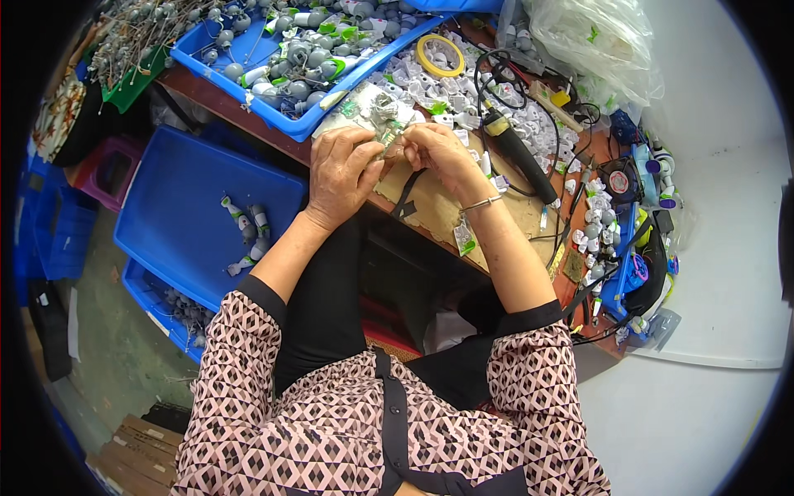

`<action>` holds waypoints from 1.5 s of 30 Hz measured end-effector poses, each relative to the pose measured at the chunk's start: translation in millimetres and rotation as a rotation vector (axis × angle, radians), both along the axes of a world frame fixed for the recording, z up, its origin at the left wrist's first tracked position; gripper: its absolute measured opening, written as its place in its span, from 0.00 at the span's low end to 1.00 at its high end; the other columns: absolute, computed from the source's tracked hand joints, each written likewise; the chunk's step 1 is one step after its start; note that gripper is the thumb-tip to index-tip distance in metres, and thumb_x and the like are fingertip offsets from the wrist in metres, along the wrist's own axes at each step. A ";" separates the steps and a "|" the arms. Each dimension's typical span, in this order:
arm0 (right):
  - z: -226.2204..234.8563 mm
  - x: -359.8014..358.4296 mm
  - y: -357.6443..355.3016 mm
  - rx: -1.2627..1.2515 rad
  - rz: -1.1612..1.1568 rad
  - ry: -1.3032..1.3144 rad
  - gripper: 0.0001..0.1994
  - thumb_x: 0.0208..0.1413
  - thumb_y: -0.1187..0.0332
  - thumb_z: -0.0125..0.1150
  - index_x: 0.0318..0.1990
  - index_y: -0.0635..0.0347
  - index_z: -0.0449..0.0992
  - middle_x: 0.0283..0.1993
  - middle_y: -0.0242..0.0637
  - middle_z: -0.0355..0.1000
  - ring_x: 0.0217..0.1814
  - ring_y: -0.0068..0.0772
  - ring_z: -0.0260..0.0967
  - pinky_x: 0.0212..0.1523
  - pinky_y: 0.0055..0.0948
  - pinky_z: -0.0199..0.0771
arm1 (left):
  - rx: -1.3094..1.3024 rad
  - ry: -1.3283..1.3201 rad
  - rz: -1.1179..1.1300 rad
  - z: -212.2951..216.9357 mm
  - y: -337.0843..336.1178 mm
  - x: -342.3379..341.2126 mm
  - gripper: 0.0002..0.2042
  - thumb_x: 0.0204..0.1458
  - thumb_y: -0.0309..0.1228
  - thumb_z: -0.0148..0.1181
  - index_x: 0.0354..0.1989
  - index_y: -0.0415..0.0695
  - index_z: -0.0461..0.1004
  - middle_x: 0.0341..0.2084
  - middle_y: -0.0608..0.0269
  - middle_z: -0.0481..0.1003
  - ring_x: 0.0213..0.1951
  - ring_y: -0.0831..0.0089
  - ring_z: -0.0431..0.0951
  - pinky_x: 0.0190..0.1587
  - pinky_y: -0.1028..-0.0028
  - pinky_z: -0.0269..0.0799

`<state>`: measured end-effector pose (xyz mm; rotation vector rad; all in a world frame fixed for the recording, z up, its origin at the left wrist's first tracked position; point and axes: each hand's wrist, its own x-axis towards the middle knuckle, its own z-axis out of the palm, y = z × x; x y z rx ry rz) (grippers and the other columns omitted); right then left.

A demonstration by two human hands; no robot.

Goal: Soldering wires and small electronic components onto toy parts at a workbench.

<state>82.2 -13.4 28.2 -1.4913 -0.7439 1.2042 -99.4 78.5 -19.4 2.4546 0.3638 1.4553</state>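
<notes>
My left hand [343, 175] and my right hand [436, 151] meet over the front edge of the wooden workbench [430, 217]. Both pinch a small grey-and-green part [387, 142] between their fingertips; most of it is hidden by the fingers. A thin bracelet circles my right wrist. Just beyond the hands lies a heap of small white and grey parts [413, 91]. A black soldering iron [519, 155] lies on the bench to the right of my right hand.
A blue tray [285, 122] of grey parts sits at the back left. A large blue bin [182, 207] holding a few pieces stands low at my left. Yellow tape roll [439, 55], clear plastic bags [591, 41], cables, a small fan [619, 179] crowd the right.
</notes>
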 end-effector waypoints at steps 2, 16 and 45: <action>0.9 0.1 0.0 -0.002 0.022 -0.016 0.09 0.61 0.65 0.53 0.31 0.57 0.76 0.24 0.27 0.71 0.23 0.17 0.65 0.27 0.18 0.64 | -0.004 0.000 -0.020 0.7 -0.1 -0.1 0.10 0.49 0.32 0.64 0.41 0.48 0.77 0.44 0.64 0.74 0.50 0.62 0.73 0.56 0.62 0.63; 14.9 -3.9 3.3 -0.087 0.021 -0.109 0.11 0.62 0.65 0.53 0.34 0.61 0.77 0.27 0.28 0.74 0.26 0.19 0.69 0.31 0.20 0.69 | -0.009 -0.011 -0.006 -2.6 -1.6 3.5 0.10 0.48 0.31 0.64 0.39 0.48 0.77 0.43 0.65 0.74 0.49 0.62 0.73 0.56 0.61 0.62; -9.3 18.8 -132.7 -0.169 -0.277 -1.462 0.12 0.59 0.61 0.55 0.32 0.60 0.76 0.30 0.45 0.77 0.35 0.51 0.76 0.36 0.49 0.73 | 0.074 0.058 -0.010 -8.1 0.8 6.2 0.09 0.57 0.32 0.58 0.43 0.46 0.79 0.47 0.61 0.76 0.51 0.61 0.72 0.58 0.63 0.60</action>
